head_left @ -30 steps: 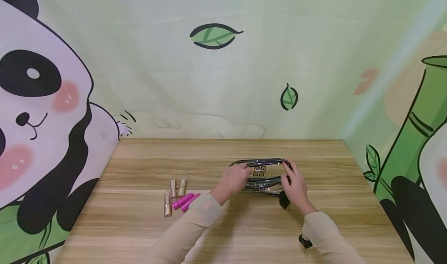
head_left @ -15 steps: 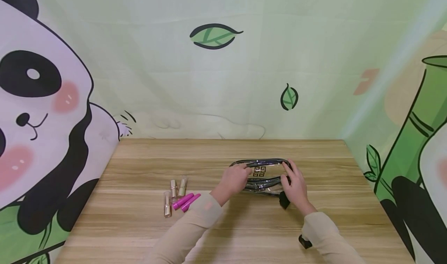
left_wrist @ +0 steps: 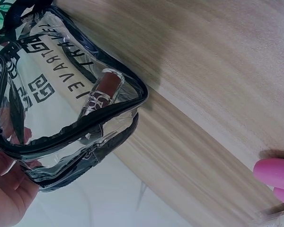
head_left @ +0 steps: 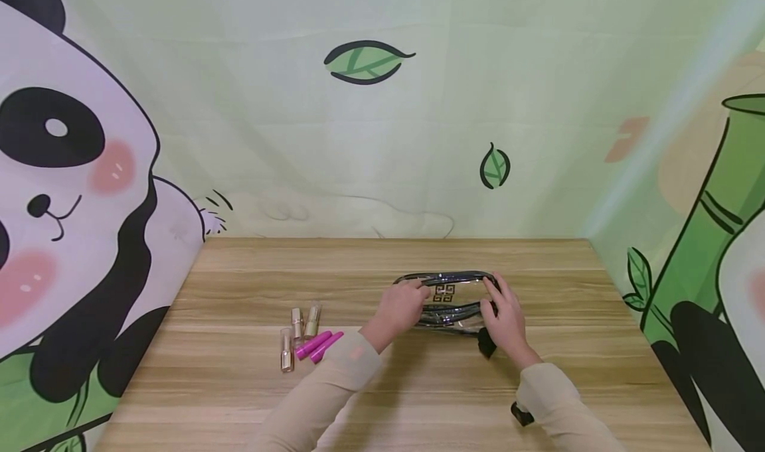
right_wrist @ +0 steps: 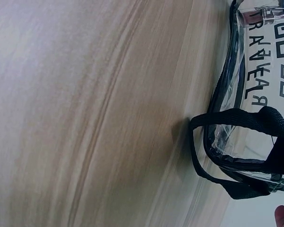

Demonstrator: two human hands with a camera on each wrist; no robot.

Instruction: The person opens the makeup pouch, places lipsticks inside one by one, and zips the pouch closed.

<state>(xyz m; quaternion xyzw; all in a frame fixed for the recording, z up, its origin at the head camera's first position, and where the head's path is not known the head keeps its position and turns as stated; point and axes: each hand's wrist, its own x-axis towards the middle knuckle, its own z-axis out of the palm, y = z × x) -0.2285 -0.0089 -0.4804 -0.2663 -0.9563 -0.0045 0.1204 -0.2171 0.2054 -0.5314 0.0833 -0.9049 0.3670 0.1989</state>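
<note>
A clear toiletry bag [head_left: 463, 295] with black piping and a dark square logo stands on the table, its top gaping. My left hand [head_left: 403, 304] grips its left end. My right hand [head_left: 507, 314] pinches its right end between thumb and fingers. Inside, a dark red lip-colour tube [left_wrist: 104, 91] with silvery trim shows through the plastic in the left wrist view. A black strap loop [right_wrist: 234, 117] hangs from the right end. Most of my right hand lies outside the right wrist view, with only a fingertip at its corner.
Left of the bag lie two magenta tubes [head_left: 313, 344] and several clear-cased lipsticks [head_left: 286, 352] on the wooden table [head_left: 239, 273]. A small black object [head_left: 522, 413] is at my right sleeve. Behind the table hangs a printed panda cloth [head_left: 269, 107].
</note>
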